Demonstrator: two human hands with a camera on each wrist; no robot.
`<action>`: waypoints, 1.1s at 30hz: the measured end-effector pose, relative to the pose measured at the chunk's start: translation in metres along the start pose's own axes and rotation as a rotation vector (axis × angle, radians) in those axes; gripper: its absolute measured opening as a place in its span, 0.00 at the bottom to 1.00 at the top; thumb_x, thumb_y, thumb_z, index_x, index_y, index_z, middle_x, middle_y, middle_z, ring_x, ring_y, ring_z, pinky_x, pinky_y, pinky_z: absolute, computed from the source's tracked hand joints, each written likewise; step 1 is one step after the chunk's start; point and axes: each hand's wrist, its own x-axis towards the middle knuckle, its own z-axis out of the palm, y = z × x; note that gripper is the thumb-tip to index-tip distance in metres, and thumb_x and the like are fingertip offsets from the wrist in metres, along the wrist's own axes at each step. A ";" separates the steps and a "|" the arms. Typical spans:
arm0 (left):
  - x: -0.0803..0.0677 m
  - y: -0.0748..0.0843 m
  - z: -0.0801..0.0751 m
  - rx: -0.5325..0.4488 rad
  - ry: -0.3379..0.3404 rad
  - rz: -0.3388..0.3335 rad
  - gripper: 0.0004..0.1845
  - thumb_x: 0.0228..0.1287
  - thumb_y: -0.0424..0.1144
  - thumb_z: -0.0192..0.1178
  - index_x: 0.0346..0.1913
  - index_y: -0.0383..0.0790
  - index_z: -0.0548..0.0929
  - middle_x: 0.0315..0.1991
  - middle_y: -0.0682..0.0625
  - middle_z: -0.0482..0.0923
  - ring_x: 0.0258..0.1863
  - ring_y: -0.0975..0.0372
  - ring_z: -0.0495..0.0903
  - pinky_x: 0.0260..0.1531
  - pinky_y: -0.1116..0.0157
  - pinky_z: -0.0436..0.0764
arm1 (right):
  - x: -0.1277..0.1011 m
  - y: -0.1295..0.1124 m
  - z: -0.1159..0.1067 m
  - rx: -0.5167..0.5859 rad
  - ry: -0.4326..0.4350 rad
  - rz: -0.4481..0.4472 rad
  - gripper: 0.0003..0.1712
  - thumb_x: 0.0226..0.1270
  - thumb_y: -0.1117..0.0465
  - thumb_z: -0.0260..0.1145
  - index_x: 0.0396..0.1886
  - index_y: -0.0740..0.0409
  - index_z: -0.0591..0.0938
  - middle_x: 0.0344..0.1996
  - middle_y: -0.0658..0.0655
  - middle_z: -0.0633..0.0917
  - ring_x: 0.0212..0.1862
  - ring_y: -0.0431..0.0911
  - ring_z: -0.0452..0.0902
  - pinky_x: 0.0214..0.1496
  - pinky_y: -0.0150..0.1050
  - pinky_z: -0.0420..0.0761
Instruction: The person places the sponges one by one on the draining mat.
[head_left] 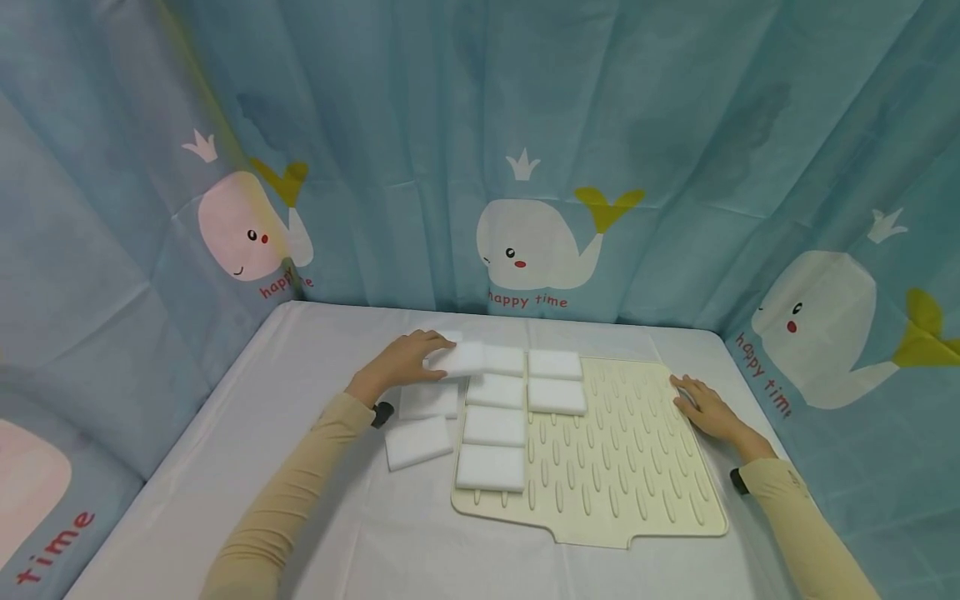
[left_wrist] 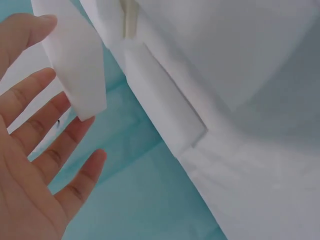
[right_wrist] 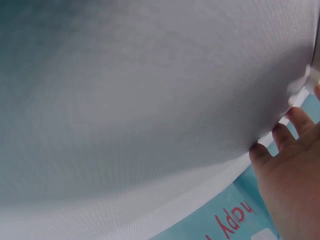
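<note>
My left hand [head_left: 401, 360] pinches a white sponge block [head_left: 459, 360] between thumb and fingers. In the left wrist view the same sponge block [left_wrist: 77, 60] is tilted, clear of the table, with the little finger spread apart from it. Below sits a cream ribbed mat [head_left: 622, 475] with a short tab at its near edge. A column of several white sponges [head_left: 491, 467] lines its left side, and two more sponges [head_left: 557, 396] lie beside them at the far end. My right hand [head_left: 708, 410] rests with its fingertips at the mat's right edge.
Left of the mat, a loose sponge [head_left: 418, 442] lies askew on the white tablecloth [head_left: 360, 542]. Another sponge [head_left: 429, 401] lies flat just beyond it, partly under the left hand. A blue curtain [head_left: 420, 167] with whale prints hangs behind and at both sides.
</note>
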 end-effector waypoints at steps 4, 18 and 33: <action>0.005 0.011 0.002 0.002 -0.006 0.017 0.28 0.58 0.53 0.62 0.61 0.48 0.74 0.58 0.48 0.73 0.56 0.53 0.71 0.53 0.52 0.72 | 0.000 0.001 0.001 -0.001 0.003 -0.006 0.32 0.72 0.54 0.51 0.68 0.68 0.58 0.65 0.79 0.53 0.64 0.76 0.45 0.58 0.73 0.47; 0.023 0.050 0.011 0.044 -0.061 0.056 0.30 0.57 0.57 0.61 0.62 0.51 0.74 0.58 0.51 0.73 0.56 0.56 0.72 0.52 0.54 0.72 | -0.001 0.000 0.000 0.000 0.001 -0.010 0.32 0.72 0.54 0.50 0.68 0.68 0.58 0.65 0.80 0.52 0.64 0.76 0.45 0.57 0.73 0.47; 0.040 0.083 0.028 0.098 -0.049 0.143 0.30 0.56 0.60 0.60 0.61 0.54 0.74 0.56 0.56 0.75 0.53 0.60 0.74 0.51 0.60 0.74 | -0.001 0.001 0.000 0.004 0.005 -0.026 0.32 0.72 0.55 0.50 0.68 0.69 0.58 0.65 0.80 0.53 0.64 0.77 0.45 0.57 0.74 0.47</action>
